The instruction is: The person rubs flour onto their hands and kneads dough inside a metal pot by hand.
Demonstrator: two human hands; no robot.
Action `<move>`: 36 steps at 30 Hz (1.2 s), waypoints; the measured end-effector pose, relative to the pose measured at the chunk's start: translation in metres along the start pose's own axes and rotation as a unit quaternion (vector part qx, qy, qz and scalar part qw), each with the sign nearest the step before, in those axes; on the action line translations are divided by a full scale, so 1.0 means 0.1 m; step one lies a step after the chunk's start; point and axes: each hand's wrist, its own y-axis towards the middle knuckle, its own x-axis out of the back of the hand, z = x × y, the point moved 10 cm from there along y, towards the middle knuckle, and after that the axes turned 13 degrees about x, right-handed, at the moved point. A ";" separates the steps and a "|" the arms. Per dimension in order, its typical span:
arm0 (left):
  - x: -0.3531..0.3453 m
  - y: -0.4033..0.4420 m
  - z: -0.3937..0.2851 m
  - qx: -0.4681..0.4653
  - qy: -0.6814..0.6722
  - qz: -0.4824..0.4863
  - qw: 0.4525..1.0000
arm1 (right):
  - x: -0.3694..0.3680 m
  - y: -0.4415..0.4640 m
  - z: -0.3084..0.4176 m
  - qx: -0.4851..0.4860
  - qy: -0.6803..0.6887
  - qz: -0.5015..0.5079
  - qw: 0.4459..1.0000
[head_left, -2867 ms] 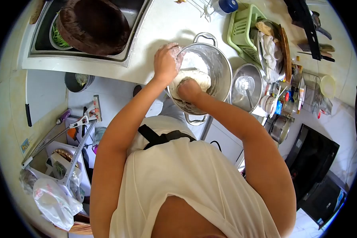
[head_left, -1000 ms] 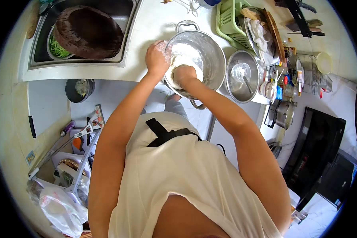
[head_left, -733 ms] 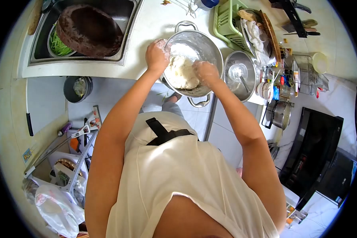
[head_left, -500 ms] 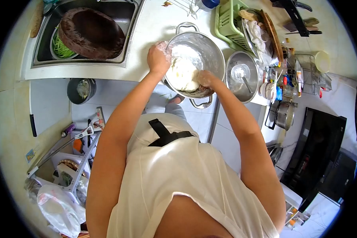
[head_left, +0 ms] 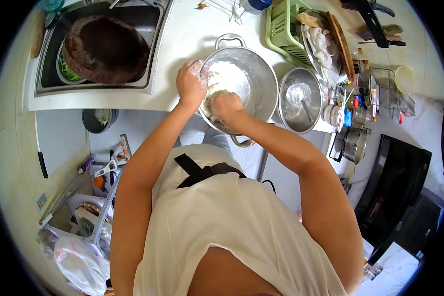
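A two-handled steel pot (head_left: pixel 262 81) stands at the counter's front edge, with pale, floury dough (head_left: pixel 214 88) against its left inner side. My left hand (head_left: pixel 191 84), dusted with flour, is closed on the pot's left rim. Inside the pot, my right hand (head_left: pixel 226 105) is curled into a fist and pressed down into the dough, covering much of it. What lies under its fingers is hidden. White flour coats part of the pot's bottom.
Right of the pot is a steel bowl (head_left: pixel 286 106) with a utensil in it. Behind stands a green dish rack (head_left: pixel 283 32). At left, a sink (head_left: pixel 153 59) holds a thick round brown board (head_left: pixel 108 54) over a bowl of greens (head_left: pixel 66 71). Knives (head_left: pixel 375 27) hang at the upper right.
My right hand has moved left from the dough's right side and now presses onto it as a fist. The dough looks flatter and more covered. My left hand stays on the rim.
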 end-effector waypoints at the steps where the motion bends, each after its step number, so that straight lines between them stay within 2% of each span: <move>1: -0.04 0.02 0.01 0.008 0.002 0.017 1.000 | 0.02 0.08 -0.04 0.000 -0.007 0.001 1.000; 3: -0.03 0.03 0.00 0.026 0.011 0.051 0.998 | -0.02 0.24 -0.09 0.004 -0.020 0.004 1.000; 9: -0.01 0.02 0.01 0.021 -0.016 0.040 0.999 | -0.06 0.55 -0.21 -0.050 -0.029 -0.058 0.997; 12: 0.00 0.03 -0.04 0.017 -0.021 0.051 0.998 | 0.03 0.53 -0.19 -0.037 -0.035 -0.075 0.996; 15: -0.05 0.04 0.01 0.041 0.000 0.074 0.996 | 0.15 0.40 -0.32 -0.055 0.086 -0.105 0.989; 19: -0.05 0.07 0.02 0.038 -0.015 0.072 0.997 | 0.12 -0.01 -0.45 0.015 0.202 -0.128 0.971; 22: -0.03 0.05 0.02 0.023 0.005 0.046 0.999 | -0.02 -0.32 -0.45 0.056 0.366 -0.071 0.926; 25: -0.11 0.05 0.11 0.023 0.007 0.053 0.998 | 0.36 -0.68 -0.57 -0.062 0.251 -0.045 0.965; 26: -0.11 0.04 0.11 0.027 0.008 0.055 0.998 | 0.40 -0.66 -0.70 -0.095 0.239 -0.079 0.963; 29: -0.12 0.05 0.10 0.035 0.003 0.060 0.998 | 0.44 -0.39 -1.17 -0.137 0.247 -0.324 0.903; 31: -0.16 0.06 0.17 0.038 -0.004 0.065 0.997 | 0.31 0.03 -1.19 -0.085 0.260 -0.280 0.920; 34: -0.14 0.07 0.11 0.018 0.005 0.075 0.997 | 0.02 0.48 -1.05 -0.096 0.386 -0.190 0.898; 36: -0.15 0.05 0.11 0.012 0.014 0.079 0.997 | 0.06 0.50 -0.87 -0.062 0.350 -0.151 0.923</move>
